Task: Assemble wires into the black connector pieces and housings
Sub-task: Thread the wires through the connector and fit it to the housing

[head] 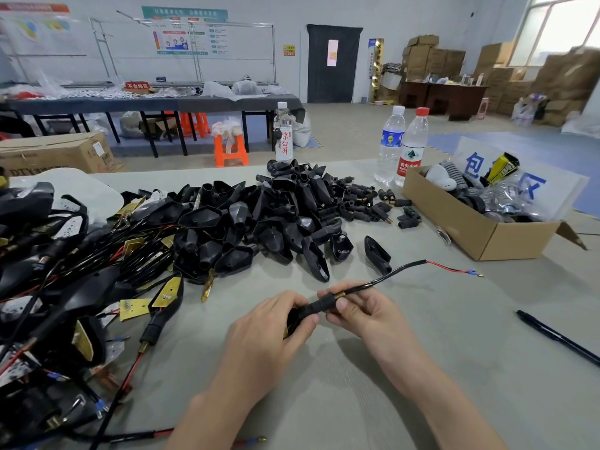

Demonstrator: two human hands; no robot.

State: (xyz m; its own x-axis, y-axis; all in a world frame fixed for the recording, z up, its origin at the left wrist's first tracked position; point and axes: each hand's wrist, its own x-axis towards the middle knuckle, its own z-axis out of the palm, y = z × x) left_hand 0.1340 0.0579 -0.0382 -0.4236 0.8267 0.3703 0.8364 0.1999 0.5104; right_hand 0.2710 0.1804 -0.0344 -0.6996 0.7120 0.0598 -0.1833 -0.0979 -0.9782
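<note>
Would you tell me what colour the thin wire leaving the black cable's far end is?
The thin wire is red, clearest in the head view.

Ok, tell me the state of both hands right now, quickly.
Left hand: closed, gripping the black housing.
Right hand: closed, pinching the black connector where the wire leaves it.

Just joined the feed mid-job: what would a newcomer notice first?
A big heap of black housings fills the middle of the table, a tangle of wired assemblies to its left. In front, the left hand and right hand grip one black connector, its wire trailing right toward the cardboard box.
</note>
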